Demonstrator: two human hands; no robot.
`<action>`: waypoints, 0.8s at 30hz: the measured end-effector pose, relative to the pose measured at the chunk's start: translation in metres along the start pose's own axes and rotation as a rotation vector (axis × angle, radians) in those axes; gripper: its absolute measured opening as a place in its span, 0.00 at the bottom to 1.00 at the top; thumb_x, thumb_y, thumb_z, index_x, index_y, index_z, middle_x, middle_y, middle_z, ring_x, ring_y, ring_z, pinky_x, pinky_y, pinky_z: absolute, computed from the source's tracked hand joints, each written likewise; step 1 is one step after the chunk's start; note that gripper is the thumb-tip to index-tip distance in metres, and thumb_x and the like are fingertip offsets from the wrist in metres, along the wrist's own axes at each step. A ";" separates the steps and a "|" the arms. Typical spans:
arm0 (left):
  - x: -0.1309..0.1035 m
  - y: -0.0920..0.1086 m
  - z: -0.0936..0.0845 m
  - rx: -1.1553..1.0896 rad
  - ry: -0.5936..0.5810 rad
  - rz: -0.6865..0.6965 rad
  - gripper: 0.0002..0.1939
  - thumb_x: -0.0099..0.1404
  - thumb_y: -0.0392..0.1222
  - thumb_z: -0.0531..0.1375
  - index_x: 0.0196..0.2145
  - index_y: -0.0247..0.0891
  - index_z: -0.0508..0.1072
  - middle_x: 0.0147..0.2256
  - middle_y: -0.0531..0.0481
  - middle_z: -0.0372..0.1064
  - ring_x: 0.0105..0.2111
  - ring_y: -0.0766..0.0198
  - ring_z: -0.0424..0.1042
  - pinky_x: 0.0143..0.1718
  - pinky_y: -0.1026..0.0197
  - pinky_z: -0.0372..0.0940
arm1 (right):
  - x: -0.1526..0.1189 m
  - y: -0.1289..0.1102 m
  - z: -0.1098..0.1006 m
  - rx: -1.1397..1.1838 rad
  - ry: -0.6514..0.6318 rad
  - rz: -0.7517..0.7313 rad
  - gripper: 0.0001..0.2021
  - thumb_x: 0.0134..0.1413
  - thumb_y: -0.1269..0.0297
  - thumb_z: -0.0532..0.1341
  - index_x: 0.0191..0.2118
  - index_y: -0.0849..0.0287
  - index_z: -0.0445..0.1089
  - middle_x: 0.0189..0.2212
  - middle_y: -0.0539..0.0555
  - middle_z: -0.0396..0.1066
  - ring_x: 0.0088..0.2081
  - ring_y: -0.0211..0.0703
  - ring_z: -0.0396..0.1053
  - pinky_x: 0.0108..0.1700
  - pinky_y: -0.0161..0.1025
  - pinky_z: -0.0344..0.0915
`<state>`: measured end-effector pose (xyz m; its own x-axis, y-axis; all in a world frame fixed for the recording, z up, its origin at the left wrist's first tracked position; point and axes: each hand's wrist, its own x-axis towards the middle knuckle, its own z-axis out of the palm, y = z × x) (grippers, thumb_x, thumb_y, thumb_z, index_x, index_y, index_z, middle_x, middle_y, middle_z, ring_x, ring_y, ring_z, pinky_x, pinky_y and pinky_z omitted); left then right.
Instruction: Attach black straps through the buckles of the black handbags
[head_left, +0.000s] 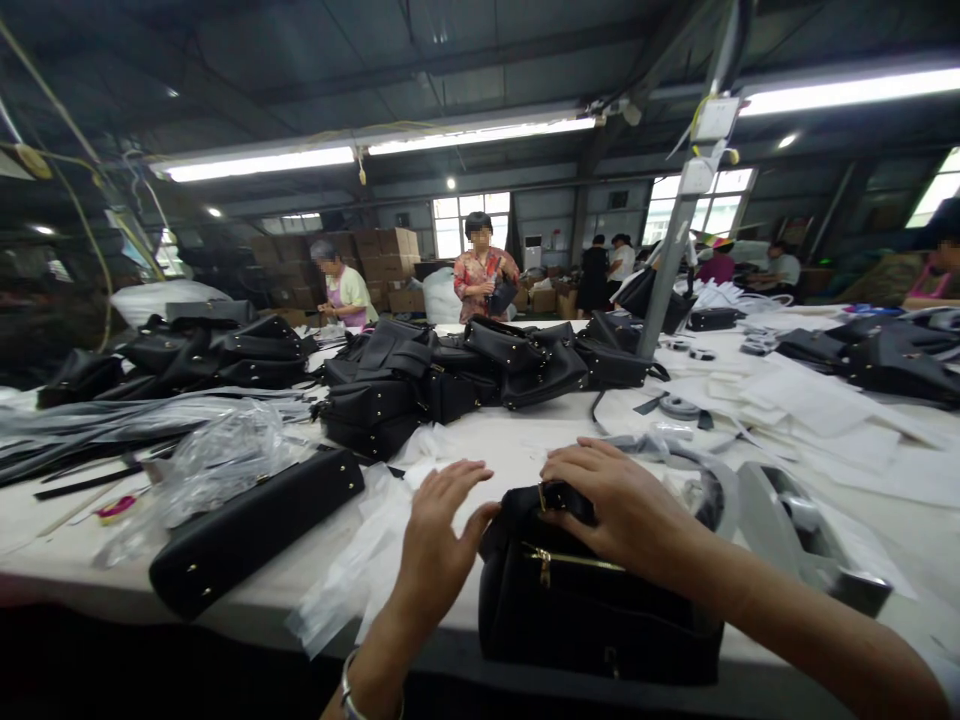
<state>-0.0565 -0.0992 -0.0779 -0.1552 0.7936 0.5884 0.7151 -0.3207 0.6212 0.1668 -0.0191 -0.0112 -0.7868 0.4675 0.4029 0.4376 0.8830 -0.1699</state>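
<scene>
A black handbag (570, 620) with a gold zipper stands at the table's front edge before me. My right hand (615, 500) is closed on its top, the thumb and fingers around a black strap (562, 495) with a gold buckle. Beside the bag's upper left corner is my left hand (442, 530), its fingers stretched out and apart; the thumb reaches the bag's edge. A wrapped handle (724, 490) arches behind the bag, partly hidden by my right arm.
Another black bag (255, 530) lies on its side at left, near crumpled clear plastic (232, 460). Piled black bags (450, 370) line the table's middle. A tape dispenser (810, 530) stands at right, below white sheets (847, 410). A metal post (667, 270) rises behind. Several people work beyond.
</scene>
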 end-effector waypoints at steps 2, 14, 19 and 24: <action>0.007 0.017 0.010 -0.100 -0.122 0.059 0.17 0.66 0.44 0.63 0.53 0.45 0.73 0.52 0.47 0.74 0.54 0.53 0.71 0.61 0.47 0.59 | 0.000 -0.002 0.002 0.017 0.038 -0.005 0.10 0.56 0.68 0.64 0.45 0.56 0.72 0.44 0.57 0.75 0.48 0.54 0.70 0.56 0.53 0.62; 0.015 0.037 0.037 -0.502 -0.161 -0.006 0.13 0.65 0.40 0.64 0.48 0.41 0.78 0.46 0.46 0.76 0.48 0.56 0.73 0.52 0.57 0.66 | -0.028 0.007 -0.015 0.371 0.046 0.265 0.11 0.57 0.58 0.64 0.43 0.55 0.72 0.43 0.55 0.74 0.45 0.49 0.71 0.48 0.44 0.66; 0.015 0.043 0.041 -0.508 -0.102 -0.026 0.10 0.65 0.41 0.64 0.45 0.39 0.78 0.44 0.46 0.75 0.46 0.58 0.73 0.50 0.58 0.66 | -0.024 -0.002 -0.016 0.423 0.097 0.347 0.09 0.61 0.57 0.60 0.40 0.56 0.73 0.41 0.54 0.75 0.44 0.49 0.71 0.48 0.45 0.65; 0.018 0.044 0.039 -0.516 -0.142 -0.045 0.10 0.63 0.41 0.65 0.43 0.38 0.78 0.42 0.46 0.74 0.44 0.58 0.73 0.45 0.60 0.66 | -0.025 0.001 -0.011 0.504 0.107 0.400 0.11 0.61 0.55 0.60 0.39 0.56 0.74 0.40 0.53 0.77 0.44 0.50 0.72 0.47 0.44 0.65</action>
<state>-0.0012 -0.0791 -0.0595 -0.0590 0.8630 0.5017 0.2763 -0.4688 0.8390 0.1915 -0.0301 -0.0115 -0.5468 0.7801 0.3039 0.4094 0.5658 -0.7157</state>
